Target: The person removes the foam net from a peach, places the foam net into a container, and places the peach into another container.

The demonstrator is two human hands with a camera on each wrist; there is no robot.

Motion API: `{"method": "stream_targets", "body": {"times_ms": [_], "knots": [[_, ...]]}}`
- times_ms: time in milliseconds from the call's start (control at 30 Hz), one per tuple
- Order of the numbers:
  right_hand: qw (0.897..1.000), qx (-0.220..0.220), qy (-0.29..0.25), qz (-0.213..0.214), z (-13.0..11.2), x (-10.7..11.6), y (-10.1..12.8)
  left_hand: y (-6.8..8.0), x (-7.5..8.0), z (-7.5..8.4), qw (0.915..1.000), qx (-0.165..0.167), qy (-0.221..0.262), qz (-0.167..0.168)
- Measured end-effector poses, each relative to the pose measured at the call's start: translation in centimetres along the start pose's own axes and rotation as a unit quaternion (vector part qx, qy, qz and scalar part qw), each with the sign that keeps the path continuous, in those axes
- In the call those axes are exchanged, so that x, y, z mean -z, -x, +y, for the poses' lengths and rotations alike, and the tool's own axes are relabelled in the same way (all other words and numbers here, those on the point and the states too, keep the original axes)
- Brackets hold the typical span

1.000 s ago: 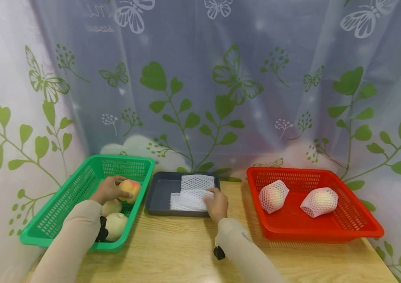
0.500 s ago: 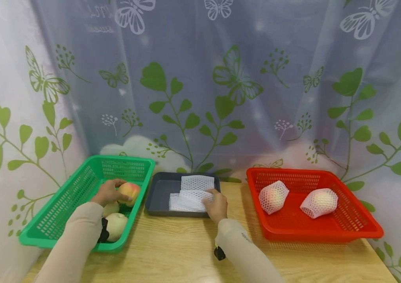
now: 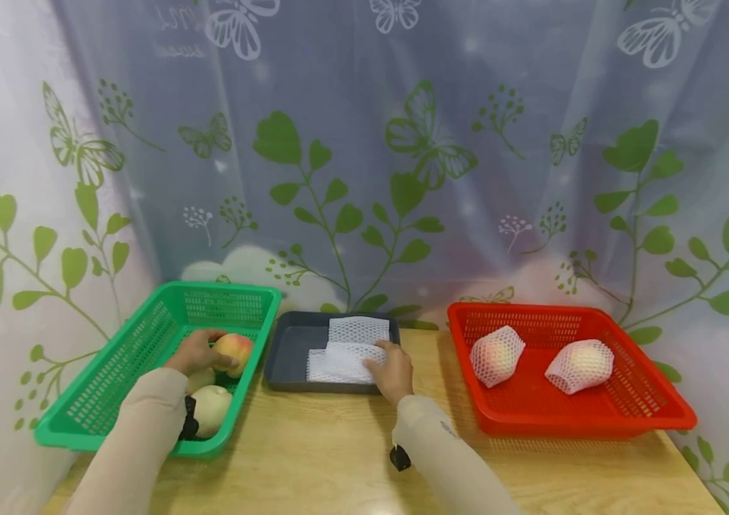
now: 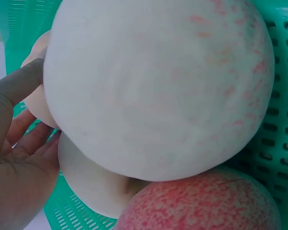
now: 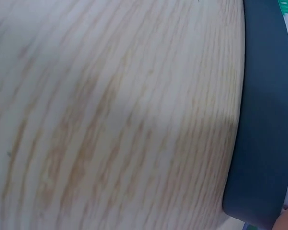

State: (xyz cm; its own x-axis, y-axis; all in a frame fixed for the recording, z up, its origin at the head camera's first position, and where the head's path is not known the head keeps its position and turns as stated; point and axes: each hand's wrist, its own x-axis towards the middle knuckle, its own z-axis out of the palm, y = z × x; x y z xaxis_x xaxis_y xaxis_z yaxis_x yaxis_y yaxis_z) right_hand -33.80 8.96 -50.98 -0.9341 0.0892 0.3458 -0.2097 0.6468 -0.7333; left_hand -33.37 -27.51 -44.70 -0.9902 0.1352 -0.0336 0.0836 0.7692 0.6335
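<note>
In the green basket (image 3: 255, 336), my left hand (image 3: 195, 352) holds a yellow-red peach (image 3: 235, 354), thumb and fingers around its left side. Closer to me in the same basket lie pale peaches (image 3: 212, 413), partly behind the wrist. The left wrist view has a large pale peach (image 4: 153, 91) filling its middle and a red-speckled one (image 4: 201, 206) below. At the grey tray's right end, my right hand (image 3: 395, 373) pinches the edge of a white foam net sleeve (image 3: 341, 363). Another net sleeve (image 3: 358, 329) lies behind it. Only a fingertip (image 5: 285, 221) shows in the right wrist view.
The shallow grey tray (image 3: 287, 350) sits between the two baskets on a wooden table (image 3: 312, 450). To the right stands a red basket (image 3: 570, 422) with two net-wrapped peaches (image 3: 496, 356). A patterned curtain (image 3: 351, 143) hangs behind.
My left hand has sunk slightly with the peach, still inside the green basket. The right hand stays at the net sleeve, its thumb shifted a little to the left.
</note>
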Motion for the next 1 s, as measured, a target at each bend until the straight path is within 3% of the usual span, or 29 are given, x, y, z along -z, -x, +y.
{"method": "stream_targets", "body": {"times_ms": [467, 1000], "knots": [[0.999, 0.010, -0.021, -0.021, -0.4, 0.0, 0.0, 0.2, 0.6, 0.2, 0.9998, -0.003, 0.019, 0.007], [0.996, -0.019, -0.087, -0.012, -1.1, 1.5, -0.4, 0.8, 1.8, 2.1, 0.9989, -0.022, 0.042, 0.003]]}}
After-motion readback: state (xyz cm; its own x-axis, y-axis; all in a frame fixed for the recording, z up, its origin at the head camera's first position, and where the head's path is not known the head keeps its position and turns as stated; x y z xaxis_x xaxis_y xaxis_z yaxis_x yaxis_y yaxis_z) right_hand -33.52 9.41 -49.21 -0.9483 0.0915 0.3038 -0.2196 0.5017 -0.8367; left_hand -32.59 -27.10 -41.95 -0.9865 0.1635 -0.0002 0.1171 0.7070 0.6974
